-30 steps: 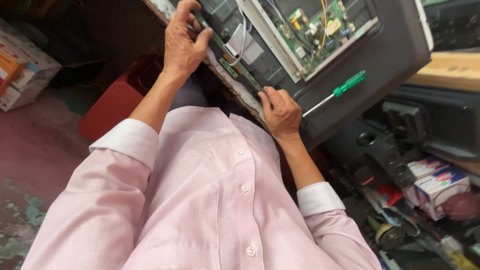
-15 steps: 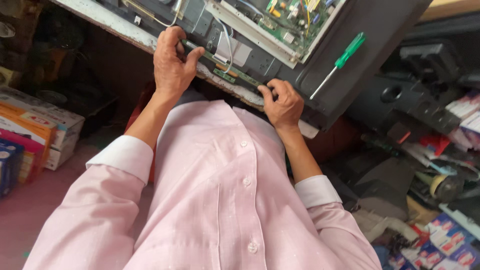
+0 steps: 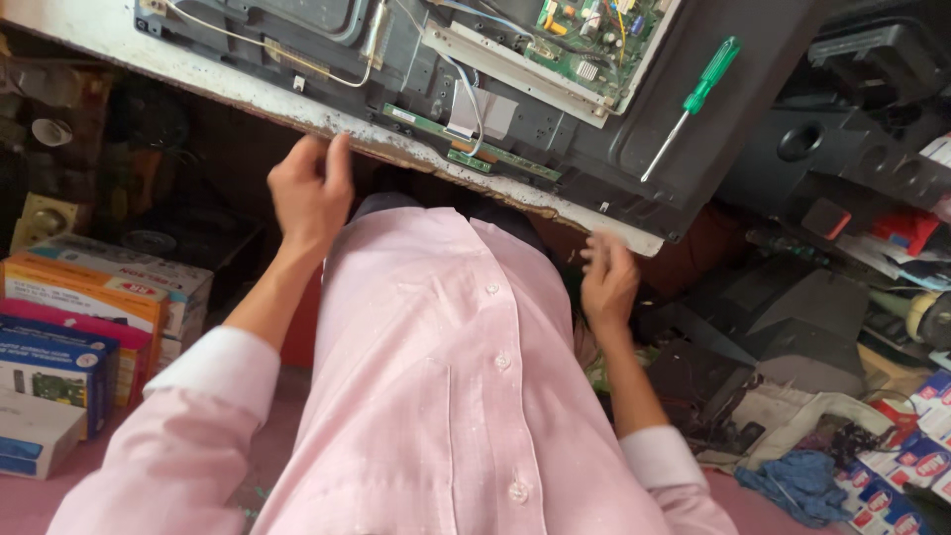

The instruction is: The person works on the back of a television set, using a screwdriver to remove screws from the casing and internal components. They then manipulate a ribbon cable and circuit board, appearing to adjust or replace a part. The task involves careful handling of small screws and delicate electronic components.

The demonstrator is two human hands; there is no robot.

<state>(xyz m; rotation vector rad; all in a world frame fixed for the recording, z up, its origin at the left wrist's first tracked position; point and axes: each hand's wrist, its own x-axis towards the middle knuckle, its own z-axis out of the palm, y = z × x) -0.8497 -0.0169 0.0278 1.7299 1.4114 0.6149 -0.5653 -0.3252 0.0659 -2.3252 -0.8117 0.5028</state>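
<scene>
The fingers (image 3: pixel 335 159) of the left hand (image 3: pixel 309 193) are curling loosely together, their tips reaching up to the chipped white edge of the workbench (image 3: pixel 297 111) and pinching nothing. The fingers (image 3: pixel 594 248) of the right hand (image 3: pixel 607 280) are spreading slightly and hanging open just under the same edge, blurred, so whether they are touching it cannot be told.

Directly above both sets of fingers one opened flat-panel television (image 3: pixel 555 109) is lying with its back towards the camera on the bench. Between the two hands and a little higher, one long narrow green strip board (image 3: pixel 466 149) is running along the panel's lower edge, with one flat white ribbon cable (image 3: pixel 474 114) rising from it. Further up, one larger green circuit board (image 3: pixel 594 40) is sitting in a metal frame. Up and to the right of the right fingers, one green-handled screwdriver (image 3: pixel 690 102) is resting on the dark back cover.

Below the left fingers, past the pink sleeve, a stack of about five cardboard boxes (image 3: pixel 69 337) is sitting on the floor. Beyond the right fingers one blue cloth (image 3: pixel 792 481) is lying among clutter.
</scene>
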